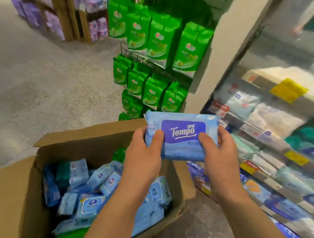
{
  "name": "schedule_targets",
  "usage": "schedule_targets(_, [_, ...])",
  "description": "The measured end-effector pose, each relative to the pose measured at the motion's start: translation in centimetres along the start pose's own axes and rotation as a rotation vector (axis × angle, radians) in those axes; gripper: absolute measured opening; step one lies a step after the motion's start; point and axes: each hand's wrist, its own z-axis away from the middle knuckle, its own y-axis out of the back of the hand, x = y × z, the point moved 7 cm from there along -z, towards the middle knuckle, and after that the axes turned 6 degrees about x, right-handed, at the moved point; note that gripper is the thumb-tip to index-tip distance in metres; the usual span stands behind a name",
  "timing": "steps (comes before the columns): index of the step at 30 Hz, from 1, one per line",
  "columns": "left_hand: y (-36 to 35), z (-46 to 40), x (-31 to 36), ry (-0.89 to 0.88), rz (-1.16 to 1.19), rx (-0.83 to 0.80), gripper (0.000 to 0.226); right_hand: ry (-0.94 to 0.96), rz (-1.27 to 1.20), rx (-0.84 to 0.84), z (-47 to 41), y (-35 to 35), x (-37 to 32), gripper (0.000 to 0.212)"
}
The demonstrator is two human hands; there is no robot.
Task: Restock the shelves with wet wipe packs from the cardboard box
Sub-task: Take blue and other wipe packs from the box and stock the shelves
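The shelves (274,144) at right are blurred, labels unreadable. Left hand (143,156) and right hand (218,150), fingers curled, grip a blue wipe pack (182,137) above the cardboard box (14,205).

"Tempo" in white letters on the purple label of a light blue wet wipe pack (182,135), small Chinese characters beside and below the label too small to read, print on the green packs (191,51), shelf price tags (288,90) and boxed packs (89,204) blurred, unreadable

Speckled floor (29,85), open cardboard box (14,205) on it
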Motion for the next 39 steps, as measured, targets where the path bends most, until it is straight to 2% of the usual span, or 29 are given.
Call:
schedule_targets(3, [-2.9,1.6,4.2,-0.073,0.046,-0.041,0.029,0.051,-0.029,0.046,-1.5,4.6,-1.9,0.067])
schedule_targets(4, [-4.2,2.3,5.4,-0.095,0.057,-0.061,0.03,0.06,-0.046,0.057,-2.1,6.3,-2.2,0.059])
schedule_targets(6, [-7.0,3.7,7.8,-0.162,0.062,-0.082,0.03,0.062,-0.102,0.093,-3.3,10.2,-2.4,0.026])
schedule_targets(8, [-10.4,5.4,10.1,-0.238,0.046,-0.101,0.031,0.061,-0.107,0.159,-4.4,14.5,-2.0,0.017])
schedule_targets(15, [-25.0,13.7,15.4,-0.376,0.047,-0.256,0.034,0.072,-0.078,0.316,-8.8,30.4,0.9,0.02])
schedule_targets(19, [-32.7,18.4,17.5,-0.435,0.073,-0.321,0.031,0.06,-0.042,0.338,-11.0,38.8,3.1,0.014])
schedule_targets(22, [-37.5,21.2,19.0,-0.455,0.08,-0.399,0.041,0.066,-0.058,0.38,-11.8,43.8,4.2,0.026])
schedule_targets(25, [-41.1,23.3,20.3,-0.458,0.113,-0.476,0.041,0.075,-0.089,0.449,-12.6,47.5,5.1,0.042])
schedule_targets(29, [-44.6,24.6,21.6,-0.494,0.095,-0.53,0.039,0.029,-0.163,0.487,-13.8,50.5,6.1,0.032])
schedule_targets(33, [-47.7,24.2,22.4,-0.508,0.102,-0.578,0.038,0.059,-0.147,0.541,-15.5,52.3,6.3,0.051])
schedule_targets(36, [-50.3,22.9,22.7,-0.512,0.106,-0.608,0.04,0.101,-0.157,0.549,-17.5,53.0,6.8,0.04])
schedule_targets(39, [-53.0,21.3,22.9,-0.51,0.122,-0.649,0.041,0.14,-0.109,0.586,-19.5,53.5,6.8,0.039])
